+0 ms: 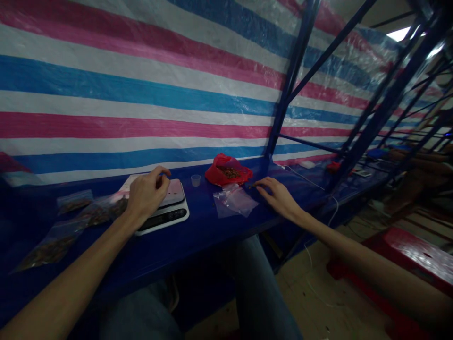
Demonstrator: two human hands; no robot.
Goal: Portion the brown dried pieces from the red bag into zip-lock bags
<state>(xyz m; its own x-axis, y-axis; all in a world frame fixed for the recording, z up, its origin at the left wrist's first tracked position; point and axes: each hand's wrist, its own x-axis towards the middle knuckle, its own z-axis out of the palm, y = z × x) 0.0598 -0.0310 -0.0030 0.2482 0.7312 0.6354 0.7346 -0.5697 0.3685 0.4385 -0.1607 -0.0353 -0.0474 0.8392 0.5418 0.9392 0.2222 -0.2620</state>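
Left hand (146, 192) half-curled over scale (171, 215); right hand (278, 194) pinching small piece (251, 186).

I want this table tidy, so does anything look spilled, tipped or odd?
Nothing clearly stands out: the cup stands upright, the red bag holds brown pieces, and the scale sits flat on the table.

Two hands (278, 194), one scale (170, 216), one cup (196, 180), one red bag (215, 174); at left, at least three pouches (49, 248).

Striped plastic sheeting (141, 104) hangs behind blue metal framing (293, 71). Red stool (417, 250) stands on pale floor (311, 307). Overhead light (399, 34) lit, upper right.
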